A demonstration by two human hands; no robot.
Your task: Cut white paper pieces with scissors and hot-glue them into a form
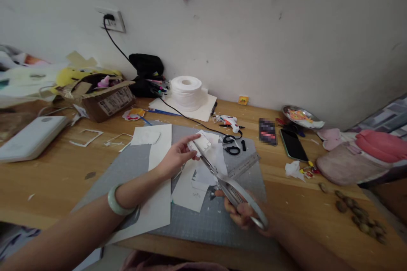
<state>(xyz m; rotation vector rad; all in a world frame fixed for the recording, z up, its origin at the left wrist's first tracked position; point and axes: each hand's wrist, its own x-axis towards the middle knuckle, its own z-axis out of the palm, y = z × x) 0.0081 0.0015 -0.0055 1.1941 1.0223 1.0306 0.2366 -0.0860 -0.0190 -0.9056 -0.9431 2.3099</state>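
Note:
Between the thumb and fingers of my left hand [182, 152] is a small white paper piece [203, 140] with a scalloped outline. My right hand [240, 214] is wrapped round the handles of large metal scissors [224, 180]. Their blades point up and to the left, and the tips meet the paper piece near my left fingertips. Beneath them, white paper sheets [190, 194] and scraps lie on a grey cutting mat [210, 224]. A larger white sheet [159, 209] lies under my left forearm.
Black-handled scissors [232, 150] and a clear ruler [244, 166] lie right of the papers. Behind stand a paper roll [186, 93], a glue gun [230, 122] with its cable and a cardboard box [110, 99]. A phone [294, 145] and metal bowl [300, 116] are at the right.

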